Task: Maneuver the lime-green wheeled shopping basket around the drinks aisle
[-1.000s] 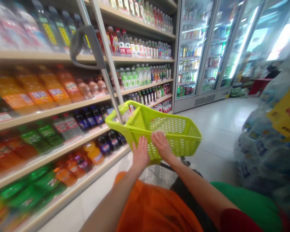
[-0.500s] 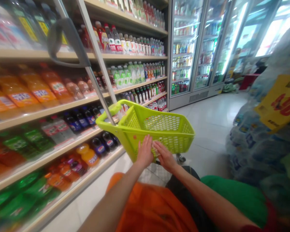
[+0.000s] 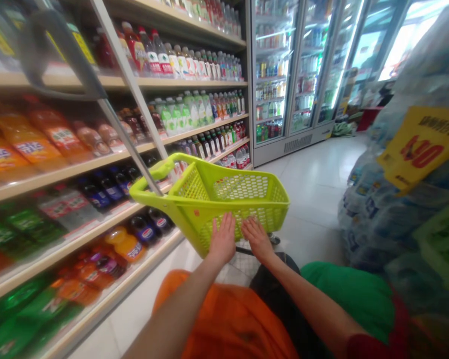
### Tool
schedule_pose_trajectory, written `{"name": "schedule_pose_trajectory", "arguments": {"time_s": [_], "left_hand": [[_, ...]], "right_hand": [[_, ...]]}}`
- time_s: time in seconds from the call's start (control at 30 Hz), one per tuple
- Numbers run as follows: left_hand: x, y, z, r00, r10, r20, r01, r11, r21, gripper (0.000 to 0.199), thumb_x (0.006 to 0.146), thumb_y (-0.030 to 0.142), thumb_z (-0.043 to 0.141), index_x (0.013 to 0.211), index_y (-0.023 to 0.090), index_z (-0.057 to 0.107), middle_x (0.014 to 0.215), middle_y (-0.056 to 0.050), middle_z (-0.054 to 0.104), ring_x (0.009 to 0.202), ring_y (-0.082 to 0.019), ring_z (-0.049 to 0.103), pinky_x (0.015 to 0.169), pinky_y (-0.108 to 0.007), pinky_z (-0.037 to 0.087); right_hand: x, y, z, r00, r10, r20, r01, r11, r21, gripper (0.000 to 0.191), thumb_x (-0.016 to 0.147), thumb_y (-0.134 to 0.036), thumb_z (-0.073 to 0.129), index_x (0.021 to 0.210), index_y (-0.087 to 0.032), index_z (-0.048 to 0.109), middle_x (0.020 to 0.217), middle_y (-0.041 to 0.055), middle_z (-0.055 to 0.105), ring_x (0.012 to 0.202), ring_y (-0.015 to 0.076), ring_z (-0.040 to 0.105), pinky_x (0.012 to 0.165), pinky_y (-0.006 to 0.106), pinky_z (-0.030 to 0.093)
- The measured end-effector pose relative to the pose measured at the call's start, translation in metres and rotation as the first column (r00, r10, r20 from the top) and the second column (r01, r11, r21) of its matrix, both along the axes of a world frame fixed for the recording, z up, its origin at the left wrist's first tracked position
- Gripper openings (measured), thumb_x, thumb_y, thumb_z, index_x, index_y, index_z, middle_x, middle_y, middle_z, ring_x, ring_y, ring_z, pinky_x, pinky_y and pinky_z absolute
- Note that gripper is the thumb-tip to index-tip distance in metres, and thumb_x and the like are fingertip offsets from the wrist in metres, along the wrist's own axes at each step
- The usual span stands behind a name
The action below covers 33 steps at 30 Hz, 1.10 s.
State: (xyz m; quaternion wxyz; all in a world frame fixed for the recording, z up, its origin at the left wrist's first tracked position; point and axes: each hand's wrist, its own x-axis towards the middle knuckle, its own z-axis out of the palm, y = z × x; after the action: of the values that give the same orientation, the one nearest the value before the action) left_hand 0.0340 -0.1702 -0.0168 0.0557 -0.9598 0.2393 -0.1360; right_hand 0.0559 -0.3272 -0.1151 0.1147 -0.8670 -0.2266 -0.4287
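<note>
A lime-green rolling shopping basket [image 3: 243,199] stands in front of me, with a metal pole and a grey loop handle [image 3: 60,55] rising at its left end. My left hand [image 3: 223,238] is by the near side wall, palm down, fingers stretched out and apart from any object. Just to its right, my right hand [image 3: 257,239] points its extended fingers toward the same perforated wall. A small gap separates the two hands. Whether the fingertips touch the basket I cannot tell. The basket's inside, as far as it shows, holds nothing.
Shelves of bottled drinks [image 3: 205,82] run along the left. Glass-door fridges [image 3: 277,75] stand at the back. Wrapped water bottles [image 3: 374,199] with a yellow price sign [image 3: 421,149] are stacked on the right. Orange cloth [image 3: 224,319] and green cloth [image 3: 347,294] lie below my arms.
My hands, nearly together before with the right fingers at the left hand, are now parted. The whole view has shifted, so basket and shelves appear farther left.
</note>
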Motion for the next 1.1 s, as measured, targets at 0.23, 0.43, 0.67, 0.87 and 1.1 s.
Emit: {"name": "schedule_pose_trajectory", "arguments": {"time_s": [0.23, 0.43, 0.67, 0.87, 1.1], "left_hand": [[0.004, -0.035, 0.008, 0.989, -0.146, 0.012, 0.146, 0.989, 0.011, 0.066, 0.073, 0.009, 0.037, 0.139, 0.009, 0.025, 0.149, -0.011, 0.02, 0.138, -0.023, 0.012, 0.11, -0.053, 0.011], [0.003, -0.063, 0.016, 0.973, -0.229, 0.01, 0.229, 0.973, 0.02, 0.067, 0.074, 0.012, 0.038, 0.139, 0.008, 0.022, 0.149, -0.012, 0.019, 0.138, -0.023, 0.011, 0.109, -0.055, 0.011], [0.002, -0.062, 0.003, 0.966, -0.258, -0.009, 0.258, 0.965, 0.053, 0.067, 0.074, 0.012, 0.037, 0.139, 0.01, 0.023, 0.149, -0.011, 0.02, 0.138, -0.023, 0.012, 0.11, -0.055, 0.01], [0.01, -0.056, 0.002, 0.979, -0.202, 0.013, 0.201, 0.979, 0.022, 0.067, 0.073, 0.01, 0.037, 0.139, 0.009, 0.025, 0.149, -0.011, 0.021, 0.138, -0.022, 0.012, 0.11, -0.054, 0.009], [0.007, -0.045, -0.003, 0.981, -0.192, 0.023, 0.191, 0.98, 0.052, 0.068, 0.074, 0.01, 0.036, 0.14, 0.011, 0.023, 0.148, -0.011, 0.022, 0.138, -0.022, 0.011, 0.11, -0.054, 0.01]], "right_hand": [[-0.006, -0.038, 0.026, 0.989, -0.131, 0.068, 0.116, 0.975, 0.191, 0.046, 0.087, -0.01, 0.035, 0.131, -0.021, 0.045, 0.133, 0.0078, 0.048, 0.134, 0.0204, 0.027, 0.105, 0.045, 0.03], [0.001, -0.072, 0.003, 0.976, -0.218, 0.009, 0.212, 0.959, 0.187, 0.045, 0.087, -0.009, 0.034, 0.129, -0.018, 0.046, 0.13, 0.0099, 0.051, 0.134, 0.0206, 0.026, 0.104, 0.046, 0.031], [-0.019, -0.071, -0.007, 0.974, -0.224, -0.032, 0.226, 0.958, 0.177, 0.048, 0.087, -0.008, 0.033, 0.133, -0.019, 0.042, 0.132, 0.0095, 0.049, 0.134, 0.0192, 0.025, 0.104, 0.044, 0.03], [0.007, -0.062, 0.037, 0.963, -0.236, 0.126, 0.2, 0.948, 0.246, 0.044, 0.089, -0.012, 0.037, 0.132, -0.02, 0.043, 0.133, 0.0096, 0.048, 0.135, 0.0213, 0.024, 0.105, 0.046, 0.029], [-0.009, -0.049, -0.009, 0.983, -0.182, -0.003, 0.179, 0.967, 0.183, 0.047, 0.087, -0.006, 0.032, 0.13, -0.019, 0.045, 0.128, 0.009, 0.054, 0.133, 0.02, 0.028, 0.103, 0.046, 0.033]]}}
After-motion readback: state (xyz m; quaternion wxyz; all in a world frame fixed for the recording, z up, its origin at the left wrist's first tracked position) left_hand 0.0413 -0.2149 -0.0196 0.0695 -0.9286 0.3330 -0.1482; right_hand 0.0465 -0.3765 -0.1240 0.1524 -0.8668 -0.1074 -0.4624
